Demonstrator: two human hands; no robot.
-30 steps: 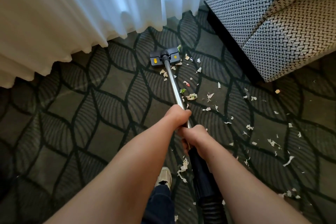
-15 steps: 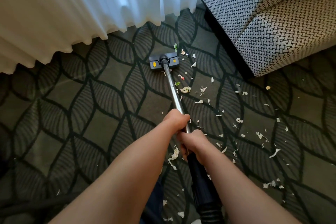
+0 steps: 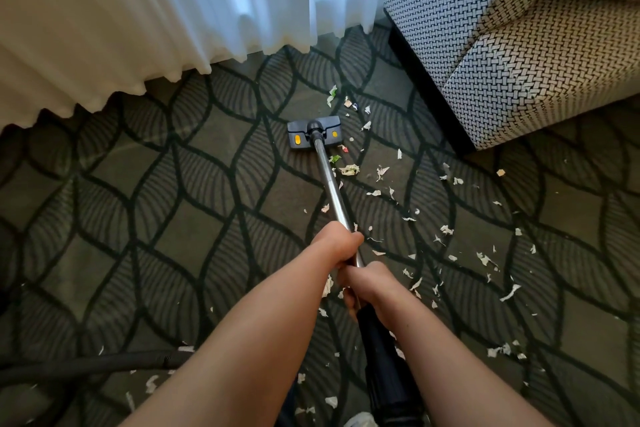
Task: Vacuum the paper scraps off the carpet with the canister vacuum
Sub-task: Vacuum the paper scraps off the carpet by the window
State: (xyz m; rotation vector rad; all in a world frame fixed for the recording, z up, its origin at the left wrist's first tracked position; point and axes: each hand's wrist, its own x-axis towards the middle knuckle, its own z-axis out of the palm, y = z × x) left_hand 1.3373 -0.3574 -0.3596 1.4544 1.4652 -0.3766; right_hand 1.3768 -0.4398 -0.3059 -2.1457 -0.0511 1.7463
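- Left hand (image 3: 337,243) is on the metal tube (image 3: 329,180), fingers curled fully round it. Right hand (image 3: 367,282) is just behind and touching the left, fingers closed round the tube where it meets the black handle (image 3: 384,357).
- Floor head (image 3: 313,132) sits flat on the carpet (image 3: 138,218), near the curtain (image 3: 138,10) hem and well apart from the armchair (image 3: 519,62) base.
- Paper scraps (image 3: 349,169) lie just beyond the head, beside the tube on its right, and in a wide scatter back toward the person's feet.
- The canister is out of view. Its hose (image 3: 86,366) lies across the carpet at lower left.
- Handling, tube: it looks rigid and smooth, so bare palms could slip on it. A full wrap, as here, seems right.
- Handling, grip: the hands are bunched together — spreading them along the tube would likely steer the head better.
- Handling, head: it looks light and low and probably slides easily on this short pile. Pressing down should not be needed.
- Handling, hose: it is soft and trailing, so it may drag or snag behind the feet on a pull stroke.
- Handling, scraps: they are thin and nearly weightless. The head's front edge could shove them ahead rather than swallow them — slow passes seem safer. The larger crumpled pieces may catch at the mouth.
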